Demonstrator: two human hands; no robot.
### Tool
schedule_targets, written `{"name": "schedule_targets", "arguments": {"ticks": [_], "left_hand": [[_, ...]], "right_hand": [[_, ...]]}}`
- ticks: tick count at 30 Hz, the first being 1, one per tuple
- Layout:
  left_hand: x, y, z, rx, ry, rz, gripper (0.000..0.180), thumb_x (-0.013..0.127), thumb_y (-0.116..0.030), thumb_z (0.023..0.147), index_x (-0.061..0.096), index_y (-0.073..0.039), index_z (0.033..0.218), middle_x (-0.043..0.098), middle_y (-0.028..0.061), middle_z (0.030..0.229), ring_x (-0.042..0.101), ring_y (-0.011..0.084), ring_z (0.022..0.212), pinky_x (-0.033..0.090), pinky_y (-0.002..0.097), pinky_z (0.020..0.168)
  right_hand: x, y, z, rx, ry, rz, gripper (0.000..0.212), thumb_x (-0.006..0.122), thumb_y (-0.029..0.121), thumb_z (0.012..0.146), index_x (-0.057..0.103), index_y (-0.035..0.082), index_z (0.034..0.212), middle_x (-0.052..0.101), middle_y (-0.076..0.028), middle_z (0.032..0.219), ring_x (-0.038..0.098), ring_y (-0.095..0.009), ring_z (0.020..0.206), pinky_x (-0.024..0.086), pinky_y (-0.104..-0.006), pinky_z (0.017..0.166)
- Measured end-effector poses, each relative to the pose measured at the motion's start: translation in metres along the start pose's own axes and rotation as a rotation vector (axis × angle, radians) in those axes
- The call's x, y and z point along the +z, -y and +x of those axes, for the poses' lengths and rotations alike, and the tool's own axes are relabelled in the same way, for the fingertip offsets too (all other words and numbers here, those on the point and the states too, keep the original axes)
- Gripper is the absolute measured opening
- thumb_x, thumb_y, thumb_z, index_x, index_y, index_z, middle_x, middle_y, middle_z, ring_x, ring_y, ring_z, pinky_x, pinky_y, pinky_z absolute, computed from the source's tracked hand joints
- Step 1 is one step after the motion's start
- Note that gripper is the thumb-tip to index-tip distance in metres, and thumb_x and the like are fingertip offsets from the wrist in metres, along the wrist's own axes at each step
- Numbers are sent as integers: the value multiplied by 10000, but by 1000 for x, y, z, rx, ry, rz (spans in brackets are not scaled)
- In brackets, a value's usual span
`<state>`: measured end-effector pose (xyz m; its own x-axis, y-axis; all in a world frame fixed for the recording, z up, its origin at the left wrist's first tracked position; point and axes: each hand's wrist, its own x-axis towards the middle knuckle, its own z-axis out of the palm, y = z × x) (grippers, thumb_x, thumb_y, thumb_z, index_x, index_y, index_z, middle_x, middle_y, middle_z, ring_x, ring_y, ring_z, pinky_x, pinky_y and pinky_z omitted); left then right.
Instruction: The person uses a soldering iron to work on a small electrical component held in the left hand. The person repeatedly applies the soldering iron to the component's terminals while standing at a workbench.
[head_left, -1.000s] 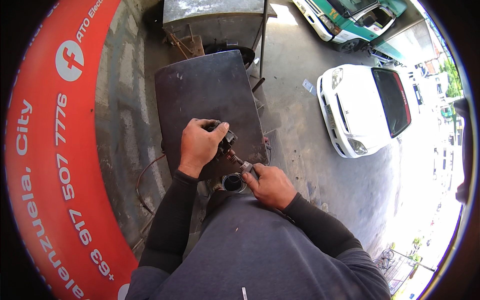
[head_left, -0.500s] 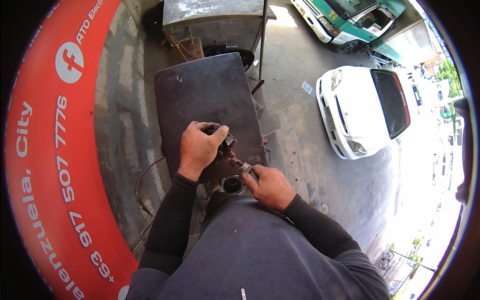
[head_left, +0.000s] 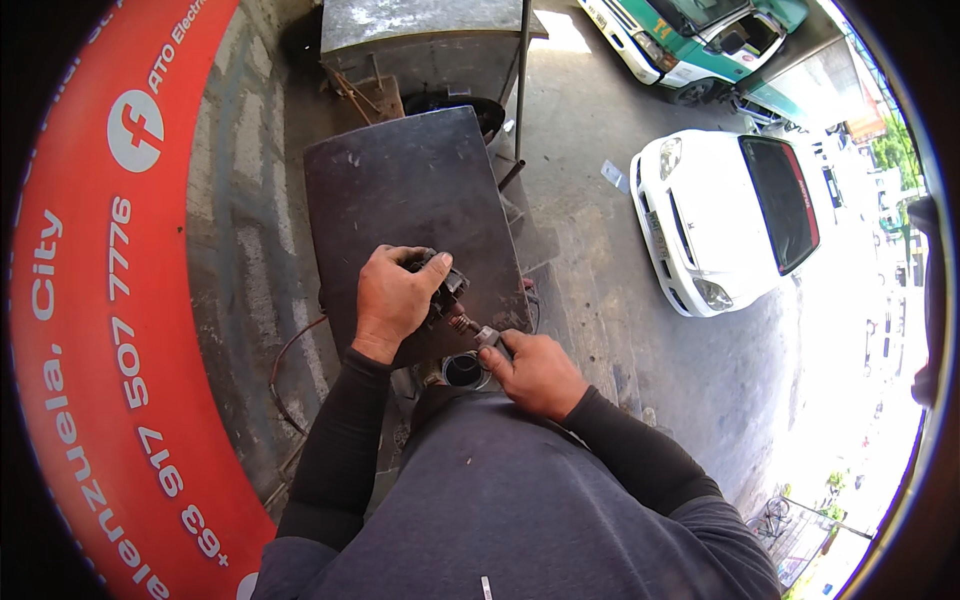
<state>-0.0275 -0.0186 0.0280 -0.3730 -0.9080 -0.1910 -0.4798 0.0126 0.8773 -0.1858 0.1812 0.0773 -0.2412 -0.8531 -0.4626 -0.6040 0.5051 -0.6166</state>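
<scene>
Closest in, the right hand [head_left: 538, 372] is pinched shut on a small grey metal tool [head_left: 488, 337] whose tip points up and left toward a short threaded shaft [head_left: 463, 322]. That shaft sticks out of the dark, greasy metal motor part [head_left: 447, 288], with a round black cup-shaped piece [head_left: 464, 370] just below. A bit further out the left hand [head_left: 392, 298] is wrapped tight over that part, pinning it at the near edge of the dark steel plate tabletop [head_left: 410, 190], so the shaft's long axis runs diagonally between both hands, right one nearer.

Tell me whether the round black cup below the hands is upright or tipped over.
Upright: the round black cup shows its open mouth straight up to the camera, below the right hand. Its contents cannot be told.
</scene>
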Motion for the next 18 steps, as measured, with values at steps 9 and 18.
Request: {"name": "schedule_targets", "arguments": {"ticks": [9,18], "left_hand": [[1,1,0,-21,12,-15,542,966,-426,968,870,65,1178,821,216,1220,833,326,1107,650,421,1000],[3,4,-1,10,-16,-14,459,959,-371,989,885,50,1156,853,181,1158,837,267,1033,641,378,947]], "right_hand": [[-1,-7,2,-6,19,45,507,702,465,1170,782,-32,1105,753,-320,882,750,-560,890,573,-600,802],[-4,-6,2,-17,33,33,500,705,461,1168,777,-28,1094,754,-328,897,742,-570,906,568,-614,804]]}}
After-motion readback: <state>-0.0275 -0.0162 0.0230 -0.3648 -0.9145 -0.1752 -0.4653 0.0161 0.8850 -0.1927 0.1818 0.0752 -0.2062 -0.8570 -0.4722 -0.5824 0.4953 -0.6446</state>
